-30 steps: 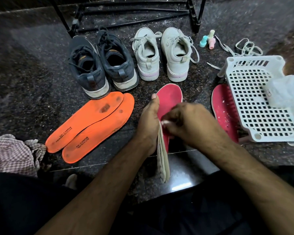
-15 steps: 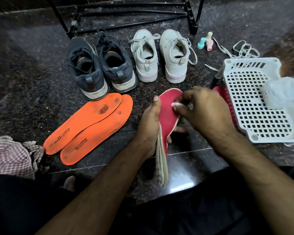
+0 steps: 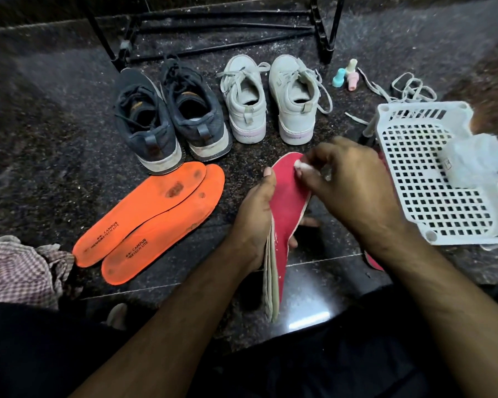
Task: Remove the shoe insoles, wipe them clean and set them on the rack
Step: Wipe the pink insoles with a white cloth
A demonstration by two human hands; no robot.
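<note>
My left hand (image 3: 256, 214) grips a pink insole (image 3: 285, 202) on its edge, standing upright over the dark floor. My right hand (image 3: 348, 191) pinches a small white wad (image 3: 301, 165) against the insole's upper end. Two orange insoles (image 3: 156, 222) lie flat side by side to the left. A second pink insole (image 3: 373, 261) is mostly hidden behind my right forearm. The black metal rack (image 3: 222, 27) stands at the back. In front of it sit a pair of dark blue shoes (image 3: 170, 116) and a pair of white shoes (image 3: 270, 96).
A white perforated plastic basket (image 3: 431, 179) lies at the right with a white wad of tissue (image 3: 475, 159) on it. Loose white laces (image 3: 408, 90) and small pastel bottles (image 3: 347, 74) lie behind it. A checked cloth (image 3: 18, 271) is bunched at the lower left.
My right hand has slid the white wad up the pink insole from its middle to its upper end. My left hand keeps the same grip.
</note>
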